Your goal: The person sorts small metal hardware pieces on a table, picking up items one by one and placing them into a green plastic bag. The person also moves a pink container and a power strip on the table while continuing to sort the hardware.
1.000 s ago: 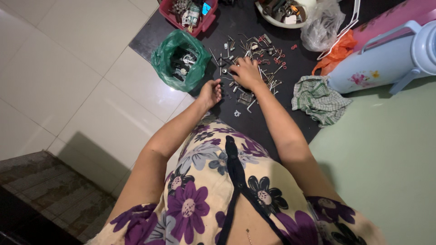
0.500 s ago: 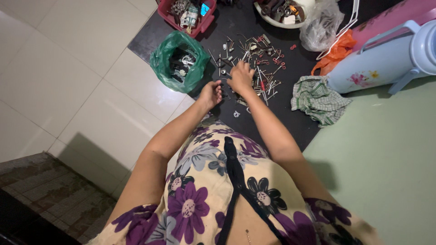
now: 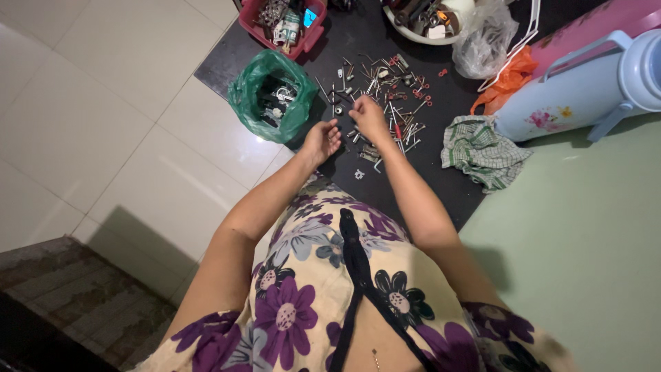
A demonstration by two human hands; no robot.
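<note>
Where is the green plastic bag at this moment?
In the head view, the green plastic bag lies on the person's left side, on the edge of the dark mat, just beyond the left hand and below the red tray.

Glossy pale square floor tiles [image 3: 103, 103] reflect a bright light; a dark black mat [image 3: 427, 186] lies beside a pale green floor covering [image 3: 585, 255].

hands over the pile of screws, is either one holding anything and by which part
It cannot be told. The right hand is curled over the scattered screws and metal bits, fingers closed, contents hidden. The left hand is cupped beside it, with nothing clearly visible in it.
</note>
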